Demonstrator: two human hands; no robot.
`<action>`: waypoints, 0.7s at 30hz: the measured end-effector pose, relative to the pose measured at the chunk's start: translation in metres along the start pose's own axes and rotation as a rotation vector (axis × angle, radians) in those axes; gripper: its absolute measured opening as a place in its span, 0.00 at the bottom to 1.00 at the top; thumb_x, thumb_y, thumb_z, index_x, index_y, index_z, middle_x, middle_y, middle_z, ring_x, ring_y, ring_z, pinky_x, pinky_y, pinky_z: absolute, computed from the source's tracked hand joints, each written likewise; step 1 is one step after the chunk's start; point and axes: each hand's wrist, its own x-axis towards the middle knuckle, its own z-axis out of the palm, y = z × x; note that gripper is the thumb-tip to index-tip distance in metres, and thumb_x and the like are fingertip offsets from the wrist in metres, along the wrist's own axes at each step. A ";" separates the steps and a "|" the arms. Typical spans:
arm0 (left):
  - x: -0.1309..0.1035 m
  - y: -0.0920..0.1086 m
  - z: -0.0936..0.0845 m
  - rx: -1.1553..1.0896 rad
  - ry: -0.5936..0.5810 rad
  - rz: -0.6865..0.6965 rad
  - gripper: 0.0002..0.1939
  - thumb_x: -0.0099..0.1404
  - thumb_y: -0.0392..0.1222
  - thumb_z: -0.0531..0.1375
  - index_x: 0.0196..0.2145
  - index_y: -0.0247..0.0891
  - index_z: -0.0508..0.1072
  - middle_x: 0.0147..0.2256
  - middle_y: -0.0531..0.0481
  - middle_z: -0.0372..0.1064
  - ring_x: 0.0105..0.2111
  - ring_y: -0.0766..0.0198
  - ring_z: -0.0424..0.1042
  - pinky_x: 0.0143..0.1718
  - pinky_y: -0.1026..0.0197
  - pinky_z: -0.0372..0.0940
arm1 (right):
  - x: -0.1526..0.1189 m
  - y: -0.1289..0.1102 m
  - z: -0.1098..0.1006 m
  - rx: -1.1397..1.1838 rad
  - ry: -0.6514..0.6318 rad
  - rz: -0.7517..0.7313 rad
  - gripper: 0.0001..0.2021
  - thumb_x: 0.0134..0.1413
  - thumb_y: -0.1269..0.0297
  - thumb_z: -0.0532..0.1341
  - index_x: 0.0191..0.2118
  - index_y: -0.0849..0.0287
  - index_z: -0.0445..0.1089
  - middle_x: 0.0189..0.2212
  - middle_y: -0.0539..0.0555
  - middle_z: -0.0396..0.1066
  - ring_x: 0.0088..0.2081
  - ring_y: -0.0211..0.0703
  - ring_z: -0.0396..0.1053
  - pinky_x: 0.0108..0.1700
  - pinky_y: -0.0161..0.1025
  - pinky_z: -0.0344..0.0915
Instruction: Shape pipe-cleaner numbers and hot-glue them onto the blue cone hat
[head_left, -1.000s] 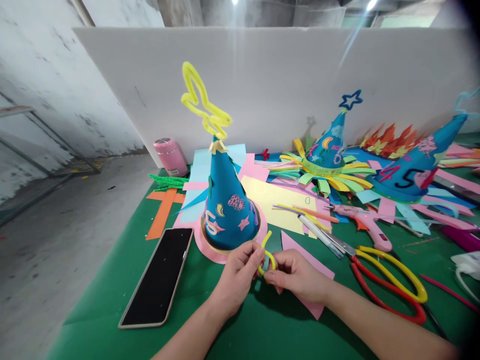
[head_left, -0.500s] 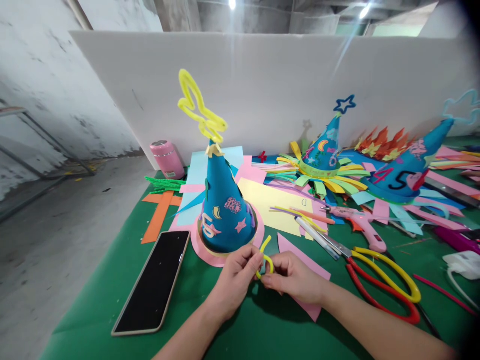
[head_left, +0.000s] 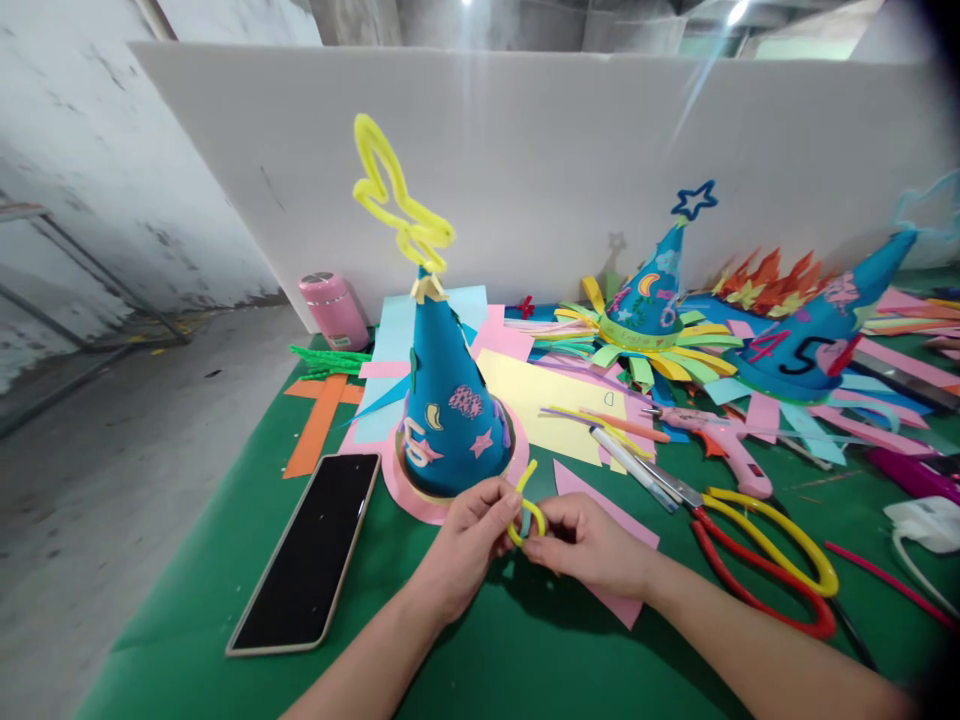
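A yellow pipe cleaner (head_left: 529,476), bent into a small loop with one end sticking up, is pinched between both hands. The fingers of my left hand (head_left: 469,540) grip its left side, while my right hand (head_left: 592,545) pinches the lower right of the loop. A bit of pale blue-grey shows inside the loop, too small to identify. Just behind my hands stands a blue cone party hat (head_left: 450,380) with a pink brim (head_left: 397,495), paper stars and a number on it. A yellow pipe-cleaner shape (head_left: 409,215) tops it, tilting left. Pink paper (head_left: 619,518) lies partly behind my right hand.
A phone (head_left: 307,550) lies at left, near a pink bottle (head_left: 337,312) and green pipe cleaners (head_left: 326,362). To the right are scissors (head_left: 675,484), a marker (head_left: 630,466), a pink glue gun (head_left: 739,462) and two more decorated hats (head_left: 649,300). A white board (head_left: 525,170) stands behind.
The pipe cleaner's loop looks slightly rounder between my fingers, its free end still up. My hands keep their pinch. The whole view has shifted slightly.
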 end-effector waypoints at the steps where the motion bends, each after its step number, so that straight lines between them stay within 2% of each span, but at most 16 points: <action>1: 0.000 0.000 0.000 -0.055 0.015 -0.011 0.13 0.58 0.45 0.57 0.21 0.35 0.62 0.20 0.55 0.58 0.20 0.73 0.54 0.23 0.68 0.49 | 0.000 -0.001 0.000 -0.014 0.012 -0.008 0.12 0.47 0.60 0.59 0.22 0.61 0.58 0.17 0.44 0.53 0.20 0.30 0.49 0.21 0.30 0.47; 4: 0.001 0.001 0.001 -0.188 0.045 -0.046 0.13 0.56 0.44 0.58 0.21 0.35 0.62 0.19 0.55 0.59 0.20 0.73 0.57 0.23 0.68 0.51 | -0.002 -0.004 -0.001 -0.073 0.112 -0.059 0.12 0.43 0.61 0.63 0.32 0.60 0.61 0.23 0.46 0.59 0.22 0.30 0.54 0.22 0.29 0.52; 7: 0.001 0.001 0.002 -0.208 0.033 -0.071 0.13 0.55 0.44 0.59 0.20 0.35 0.62 0.18 0.55 0.59 0.19 0.73 0.56 0.22 0.68 0.50 | -0.005 -0.006 -0.002 -0.217 0.218 -0.153 0.15 0.41 0.64 0.65 0.35 0.57 0.60 0.27 0.46 0.62 0.24 0.32 0.58 0.25 0.30 0.57; 11: 0.000 0.001 0.002 -0.181 -0.018 -0.082 0.14 0.56 0.46 0.59 0.20 0.34 0.63 0.17 0.56 0.59 0.19 0.73 0.56 0.21 0.69 0.49 | -0.007 -0.007 -0.002 -0.424 0.191 -0.343 0.11 0.45 0.67 0.63 0.37 0.55 0.64 0.30 0.49 0.67 0.26 0.34 0.63 0.29 0.31 0.61; 15: -0.001 0.002 0.002 -0.193 -0.065 -0.067 0.14 0.56 0.46 0.59 0.21 0.34 0.62 0.18 0.56 0.59 0.19 0.74 0.57 0.21 0.69 0.51 | -0.006 -0.005 -0.004 -0.518 0.188 -0.523 0.06 0.48 0.67 0.61 0.35 0.56 0.67 0.30 0.52 0.69 0.31 0.37 0.65 0.34 0.34 0.63; 21: -0.001 0.000 0.000 -0.163 -0.086 -0.078 0.14 0.56 0.46 0.59 0.21 0.34 0.62 0.18 0.56 0.59 0.19 0.74 0.56 0.21 0.69 0.52 | -0.006 -0.002 -0.005 -0.602 0.124 -0.527 0.04 0.50 0.67 0.59 0.31 0.58 0.71 0.27 0.53 0.65 0.29 0.37 0.64 0.31 0.33 0.63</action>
